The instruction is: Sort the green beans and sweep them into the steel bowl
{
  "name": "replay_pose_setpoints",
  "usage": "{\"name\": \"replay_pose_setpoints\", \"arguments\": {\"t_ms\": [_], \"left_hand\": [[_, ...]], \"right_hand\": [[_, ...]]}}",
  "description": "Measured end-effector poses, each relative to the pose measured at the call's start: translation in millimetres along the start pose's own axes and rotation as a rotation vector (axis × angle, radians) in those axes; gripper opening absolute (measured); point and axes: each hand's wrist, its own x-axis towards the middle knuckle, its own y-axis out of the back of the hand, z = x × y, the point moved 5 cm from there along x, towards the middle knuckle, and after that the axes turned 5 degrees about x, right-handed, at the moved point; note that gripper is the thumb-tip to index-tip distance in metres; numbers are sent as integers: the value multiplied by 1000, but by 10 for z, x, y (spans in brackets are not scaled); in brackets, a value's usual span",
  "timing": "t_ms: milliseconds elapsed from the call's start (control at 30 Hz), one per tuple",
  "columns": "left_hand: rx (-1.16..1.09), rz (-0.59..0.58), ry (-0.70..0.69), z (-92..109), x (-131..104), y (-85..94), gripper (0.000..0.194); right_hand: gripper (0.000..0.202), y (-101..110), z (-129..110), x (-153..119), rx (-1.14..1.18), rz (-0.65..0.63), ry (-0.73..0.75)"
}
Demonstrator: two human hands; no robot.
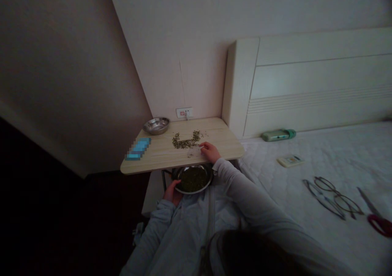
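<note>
In the head view, the left hand (173, 193) grips the rim of a metal bowl (199, 190) of dark green bits (192, 178), below the right hand (210, 152). The right hand's fingers bend low over the counter (159, 159); whether they pinch anything, I cannot tell. Loose green pieces (183, 144) lie just left of its fingertips; a second bowl (157, 125) stands farther left.

right arm (254, 192) extended, right hand (210, 152) farther forward, fingers (204, 144) bent, perhaps pinched; left hand (172, 194) closer in.
</note>
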Motion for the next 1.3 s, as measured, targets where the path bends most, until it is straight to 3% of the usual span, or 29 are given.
{"name": "replay_pose_setpoints", "arguments": {"t_ms": [1100,1300], "left_hand": [[-18,-57,-24,-3,27,6,28],[-19,-25,-13,-11,56,42,28]], "right_hand": [[23,19,-45,-30,-15,9,7],[22,22,-38,-25,-16,10,7]]}}
